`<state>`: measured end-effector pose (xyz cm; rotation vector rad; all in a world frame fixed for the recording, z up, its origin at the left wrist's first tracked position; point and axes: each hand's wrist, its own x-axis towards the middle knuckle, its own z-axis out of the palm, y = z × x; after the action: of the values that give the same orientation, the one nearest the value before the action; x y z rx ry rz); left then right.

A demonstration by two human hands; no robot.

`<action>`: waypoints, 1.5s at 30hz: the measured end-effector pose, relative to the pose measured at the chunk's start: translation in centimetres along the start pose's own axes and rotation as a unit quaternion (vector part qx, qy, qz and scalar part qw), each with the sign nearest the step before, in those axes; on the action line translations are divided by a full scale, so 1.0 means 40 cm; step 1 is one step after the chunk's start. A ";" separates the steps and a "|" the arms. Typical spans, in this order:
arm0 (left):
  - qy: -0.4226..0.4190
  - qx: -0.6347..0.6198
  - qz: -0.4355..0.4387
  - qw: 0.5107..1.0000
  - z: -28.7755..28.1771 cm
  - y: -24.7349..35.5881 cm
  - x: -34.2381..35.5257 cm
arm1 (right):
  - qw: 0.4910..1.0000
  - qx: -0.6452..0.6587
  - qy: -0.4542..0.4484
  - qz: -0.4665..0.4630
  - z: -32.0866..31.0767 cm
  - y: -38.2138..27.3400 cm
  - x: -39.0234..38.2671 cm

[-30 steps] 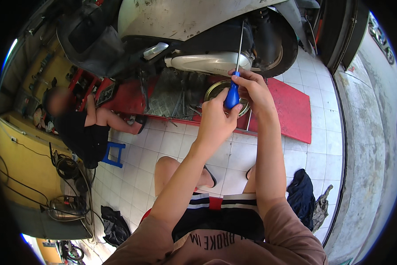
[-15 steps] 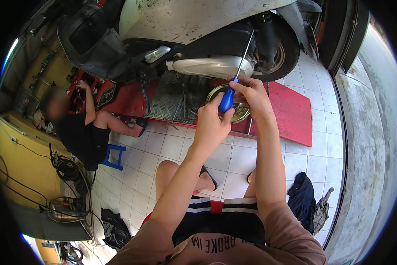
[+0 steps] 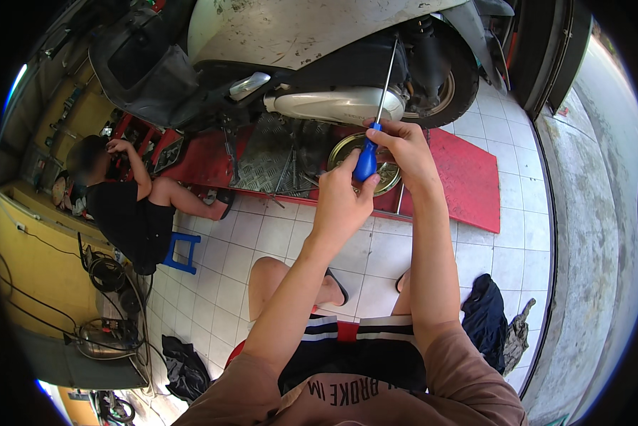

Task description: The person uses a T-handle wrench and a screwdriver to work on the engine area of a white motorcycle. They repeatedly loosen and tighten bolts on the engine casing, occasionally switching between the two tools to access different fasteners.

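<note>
Both my hands hold a screwdriver (image 3: 366,163) with a blue handle and a long metal shaft. My left hand (image 3: 341,201) pinches the rounded butt of the handle. The fingers of my right hand (image 3: 409,152) close round the handle's upper end, where the shaft begins. The shaft points away from me, and its tip appears in front of the dark side of a scooter (image 3: 319,57); whether it touches is not clear. Behind my hands a round metal tray (image 3: 338,153) with small parts in it sits on a red lift platform (image 3: 461,181).
Long thin tools lie on the checkered metal plate (image 3: 266,153). To the left a person in black (image 3: 123,213) sits by a blue stool (image 3: 182,253). Dark cloths (image 3: 485,312) lie on the tiled floor at right. Hoses and a compressor (image 3: 106,337) stand at lower left.
The screwdriver's shaft tip has shifted slightly left and up, with both hands still on the handle. The person on the left has raised a hand toward their head.
</note>
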<state>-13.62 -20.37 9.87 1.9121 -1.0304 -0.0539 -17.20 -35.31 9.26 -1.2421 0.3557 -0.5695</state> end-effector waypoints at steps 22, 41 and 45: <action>0.003 -0.018 0.004 1.000 0.014 0.004 -0.002 | 1.000 -0.007 -0.002 0.009 -0.012 -0.008 -0.004; 0.060 -0.447 -0.136 0.882 -0.030 0.110 -0.013 | 0.957 0.251 -0.146 0.022 0.002 -0.061 -0.037; 0.021 -0.591 -0.253 0.766 -0.042 0.141 -0.006 | 0.967 0.220 -0.127 -0.003 0.009 -0.069 -0.047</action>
<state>-16.62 -20.23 14.91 0.9107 -0.2163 -0.7801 -19.11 -34.53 11.91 -0.8711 0.0049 -0.4561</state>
